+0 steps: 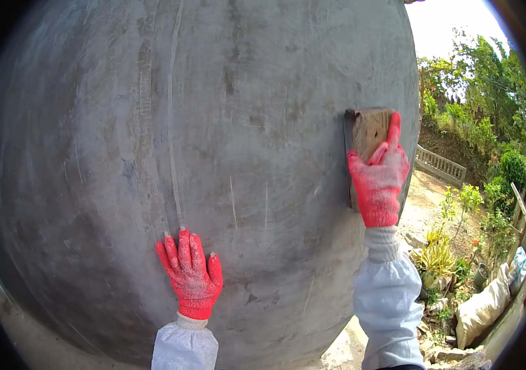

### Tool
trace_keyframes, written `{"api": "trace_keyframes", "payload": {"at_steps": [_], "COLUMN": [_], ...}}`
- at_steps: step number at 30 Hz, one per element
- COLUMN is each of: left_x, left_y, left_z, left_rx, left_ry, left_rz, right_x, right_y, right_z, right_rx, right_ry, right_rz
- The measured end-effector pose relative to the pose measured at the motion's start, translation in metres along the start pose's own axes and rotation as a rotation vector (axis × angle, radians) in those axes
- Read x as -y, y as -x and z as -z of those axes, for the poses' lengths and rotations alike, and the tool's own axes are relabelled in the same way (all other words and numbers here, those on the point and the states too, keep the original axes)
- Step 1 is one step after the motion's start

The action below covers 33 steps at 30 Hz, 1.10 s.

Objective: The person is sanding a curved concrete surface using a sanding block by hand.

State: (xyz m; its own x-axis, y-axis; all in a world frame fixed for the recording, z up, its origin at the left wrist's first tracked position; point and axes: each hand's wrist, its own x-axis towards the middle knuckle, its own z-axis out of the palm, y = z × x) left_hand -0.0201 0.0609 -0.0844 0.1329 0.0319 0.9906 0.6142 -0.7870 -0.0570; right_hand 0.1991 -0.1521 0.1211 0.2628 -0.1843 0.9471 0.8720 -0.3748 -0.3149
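A grey cement wall, bulging in the fisheye picture, fills most of the view, with pale scratches and darker patches. My left hand, in a dusty red glove with pale fingertips, lies flat on its lower middle, fingers spread and holding nothing. Near the wall's right edge, my right hand, gloved the same way, grips a wooden block. One finger stretches along the block's right side. A dark layer shows along the block's left edge, against the wall. The block's lower part is mostly hidden by the glove.
To the right, beyond the wall's edge, lie a dirt path and a low pale balustrade. Green bushes and trees rise behind. A pale sack leans at the lower right, near plants and stones.
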Motion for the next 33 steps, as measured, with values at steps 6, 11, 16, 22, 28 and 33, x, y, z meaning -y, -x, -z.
{"api": "trace_keyframes", "payload": {"at_steps": [6,11,16,22,28,33], "left_x": [0.006,-0.013,-0.005,0.007,-0.014,0.006], "left_y": [-0.001,-0.004,-0.003,-0.002,-0.004,0.001], "left_z": [0.005,-0.005,-0.001,0.005,-0.008,-0.003], "left_rx": [-0.001,-0.018,-0.002,-0.037,-0.058,-0.068], "left_ry": [0.004,0.084,0.066,0.052,0.149,0.135], "left_rz": [0.018,0.019,0.022,0.012,0.021,-0.007], "right_x": [0.01,-0.022,0.061,0.081,0.039,0.128], "right_y": [0.062,0.203,0.038,0.063,0.21,0.031], "right_z": [-0.002,0.017,-0.007,-0.016,0.012,-0.019], "right_rx": [0.116,0.241,0.148,0.113,0.403,0.071], "right_ry": [-0.034,0.113,-0.142,-0.104,0.036,-0.094], "right_rz": [-0.096,0.065,0.032,0.012,0.054,0.094]}}
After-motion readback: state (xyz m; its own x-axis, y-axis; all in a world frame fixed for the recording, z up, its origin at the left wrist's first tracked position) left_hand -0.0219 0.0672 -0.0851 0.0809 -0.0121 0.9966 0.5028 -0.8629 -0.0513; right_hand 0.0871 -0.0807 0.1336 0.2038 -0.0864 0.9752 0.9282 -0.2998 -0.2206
